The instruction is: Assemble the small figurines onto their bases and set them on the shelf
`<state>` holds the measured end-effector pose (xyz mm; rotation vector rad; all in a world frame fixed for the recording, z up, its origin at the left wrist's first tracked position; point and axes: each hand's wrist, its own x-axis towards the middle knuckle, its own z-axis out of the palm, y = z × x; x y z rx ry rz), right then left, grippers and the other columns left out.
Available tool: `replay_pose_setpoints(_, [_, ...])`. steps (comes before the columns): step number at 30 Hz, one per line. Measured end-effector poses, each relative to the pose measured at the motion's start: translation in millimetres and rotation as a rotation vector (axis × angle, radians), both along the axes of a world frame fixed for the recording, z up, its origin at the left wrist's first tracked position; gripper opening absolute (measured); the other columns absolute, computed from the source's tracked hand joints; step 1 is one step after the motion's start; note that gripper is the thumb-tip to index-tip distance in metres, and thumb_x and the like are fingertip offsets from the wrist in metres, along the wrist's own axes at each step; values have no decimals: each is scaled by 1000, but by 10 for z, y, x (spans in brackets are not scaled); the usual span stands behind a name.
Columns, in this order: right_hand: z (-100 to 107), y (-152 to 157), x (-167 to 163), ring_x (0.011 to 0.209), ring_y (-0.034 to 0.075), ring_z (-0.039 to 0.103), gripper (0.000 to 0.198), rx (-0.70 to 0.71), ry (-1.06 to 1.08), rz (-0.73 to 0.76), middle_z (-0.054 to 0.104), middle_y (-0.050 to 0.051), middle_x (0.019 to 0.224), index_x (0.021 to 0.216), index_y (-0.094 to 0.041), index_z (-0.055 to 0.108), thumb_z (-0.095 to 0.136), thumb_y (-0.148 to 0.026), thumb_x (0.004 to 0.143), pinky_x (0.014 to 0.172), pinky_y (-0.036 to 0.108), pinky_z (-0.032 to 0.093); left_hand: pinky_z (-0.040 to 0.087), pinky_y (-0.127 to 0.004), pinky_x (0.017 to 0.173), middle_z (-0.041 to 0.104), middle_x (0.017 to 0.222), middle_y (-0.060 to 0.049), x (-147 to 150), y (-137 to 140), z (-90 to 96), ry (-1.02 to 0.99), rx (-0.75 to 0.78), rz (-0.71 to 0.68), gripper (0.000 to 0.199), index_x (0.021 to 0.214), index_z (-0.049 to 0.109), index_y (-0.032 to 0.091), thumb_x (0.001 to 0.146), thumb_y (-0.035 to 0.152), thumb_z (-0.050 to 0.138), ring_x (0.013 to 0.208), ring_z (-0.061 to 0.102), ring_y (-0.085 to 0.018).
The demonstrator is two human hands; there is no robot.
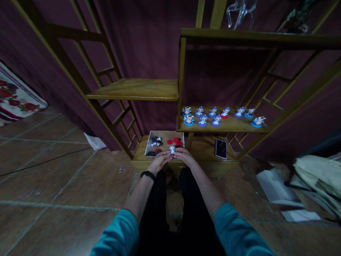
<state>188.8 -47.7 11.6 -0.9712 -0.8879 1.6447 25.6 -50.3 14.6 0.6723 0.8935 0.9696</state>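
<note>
Between my fingertips, at the front edge of the box, is a small white and blue-purple figurine point(172, 149). My left hand point(161, 160) closes on it from the left, and my right hand point(184, 155) from the right. The figurine's lower part is partly covered by the fingers. Just behind lies a shallow open cardboard box point(164, 136) with white walls. Inside are red discs point(169, 142), dark discs point(151, 153) and another figurine point(156, 143) lying down at the left.
Several figurines on round bases point(202, 121) stand in rows on the wooden shelf point(226, 125) at right. A phone point(221, 148) lies on the lower board. An upper-left shelf point(135, 89) juts out above the box. Bags point(314, 174) sit on the floor at right.
</note>
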Motion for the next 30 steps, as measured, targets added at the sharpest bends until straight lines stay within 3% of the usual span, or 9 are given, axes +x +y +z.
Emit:
replay_pose_setpoints(7, [-25, -5, -2, 72, 13, 64, 30, 29, 5, 10, 65, 1, 82, 81, -18, 63, 76, -24, 55, 78, 32, 50, 50, -29, 84, 70, 85, -11, 32, 1, 1, -22, -11, 53, 12, 83, 68, 8, 73, 5, 61, 80, 66, -16])
replay_pose_setpoints(16, [12, -11, 4, 71, 12, 63, 29, 43, -26, 62, 67, 2, 85, 84, -18, 64, 75, -25, 58, 73, 29, 51, 50, -25, 86, 70, 90, -10, 17, -8, 75, -21, 43, -69, 25, 92, 68, 9, 68, 3, 67, 82, 65, -14])
replay_pose_setpoints(30, [93, -19, 42, 66, 10, 61, 26, 32, -127, 80, 68, 2, 80, 88, -19, 67, 71, -27, 63, 66, 23, 50, 48, -32, 92, 69, 89, -12, 48, -50, 117, -58, 8, 5, 17, 86, 67, 6, 72, 0, 60, 86, 66, -17])
